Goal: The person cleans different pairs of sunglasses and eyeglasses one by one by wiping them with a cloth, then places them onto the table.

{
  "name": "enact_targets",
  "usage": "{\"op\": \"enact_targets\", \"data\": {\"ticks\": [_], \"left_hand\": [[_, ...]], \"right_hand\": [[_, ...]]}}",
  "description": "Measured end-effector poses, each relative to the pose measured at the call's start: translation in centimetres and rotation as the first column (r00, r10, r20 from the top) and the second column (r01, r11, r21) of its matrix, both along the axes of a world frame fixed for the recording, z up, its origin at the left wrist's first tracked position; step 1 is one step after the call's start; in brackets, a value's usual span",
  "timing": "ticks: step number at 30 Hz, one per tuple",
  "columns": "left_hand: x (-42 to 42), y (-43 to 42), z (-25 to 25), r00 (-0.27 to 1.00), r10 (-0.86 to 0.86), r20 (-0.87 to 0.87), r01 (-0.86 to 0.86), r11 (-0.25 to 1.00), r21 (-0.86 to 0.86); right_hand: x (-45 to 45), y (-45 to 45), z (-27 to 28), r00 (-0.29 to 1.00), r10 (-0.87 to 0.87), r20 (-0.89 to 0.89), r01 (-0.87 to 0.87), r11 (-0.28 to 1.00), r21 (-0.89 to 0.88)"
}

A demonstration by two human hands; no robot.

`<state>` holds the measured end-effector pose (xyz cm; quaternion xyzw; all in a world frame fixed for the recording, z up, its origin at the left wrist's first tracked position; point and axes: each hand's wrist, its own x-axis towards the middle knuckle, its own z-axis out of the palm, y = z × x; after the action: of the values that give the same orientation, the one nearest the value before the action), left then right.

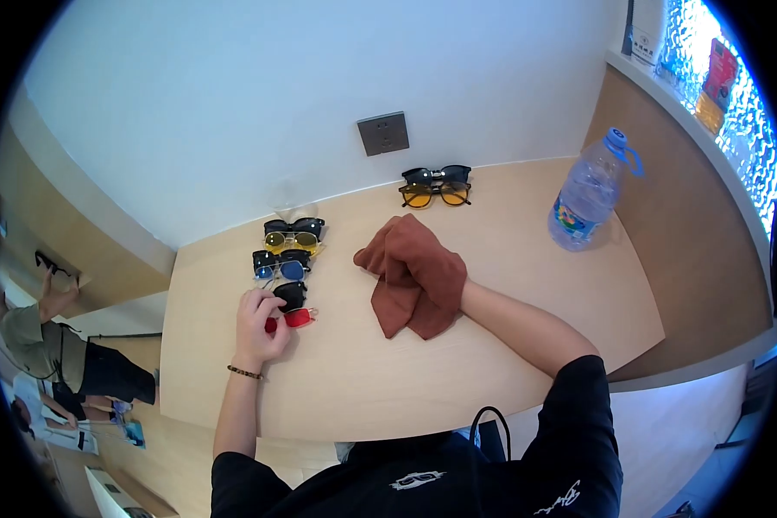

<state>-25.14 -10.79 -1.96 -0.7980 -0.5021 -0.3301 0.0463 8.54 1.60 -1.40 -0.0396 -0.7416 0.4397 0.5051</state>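
Observation:
My left hand (262, 326) is curled at the lower end of a column of glasses, fingers bent around red-lensed sunglasses (300, 318), partly covering them. Its fingertips meet dark-lensed sunglasses (293, 296) just above. Farther up the column lie blue-lensed glasses (292, 270), yellow-lensed glasses (305, 241) and dark frames beside them. A reddish-brown cloth (414, 272) is bunched over my right hand (463, 289) and hides its fingers. The cloth's loose corners hang down over the tabletop.
Against the wall, orange-lensed glasses (437, 194) lie in front of black sunglasses (438, 174). A large clear bottle (587, 194) stands at the right of the wooden table (345, 388). A socket (383, 134) is on the wall. At far left, a person (52, 337) holds dark glasses.

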Motion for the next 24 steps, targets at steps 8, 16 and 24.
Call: {"op": "enact_targets", "data": {"ticks": [8,16,24], "left_hand": [[10.7,9.3,-0.3,0.957,0.002,0.288,0.062,0.975,-0.211],[20.9,18.2,-2.4,0.997,0.017,0.079,-0.022,0.998,0.056],[21.2,21.5,-3.7,1.0,-0.026,-0.011,0.025,0.998,-0.049]], "right_hand": [[0.9,-0.9,0.7,0.998,0.07,-0.004,-0.059,0.817,-0.574],[-3.8,-5.5,5.1,0.415,-0.869,-0.271,0.908,0.417,0.054],[0.2,0.3,-0.6,0.654,-0.754,-0.068,0.751,0.636,0.176]]}}
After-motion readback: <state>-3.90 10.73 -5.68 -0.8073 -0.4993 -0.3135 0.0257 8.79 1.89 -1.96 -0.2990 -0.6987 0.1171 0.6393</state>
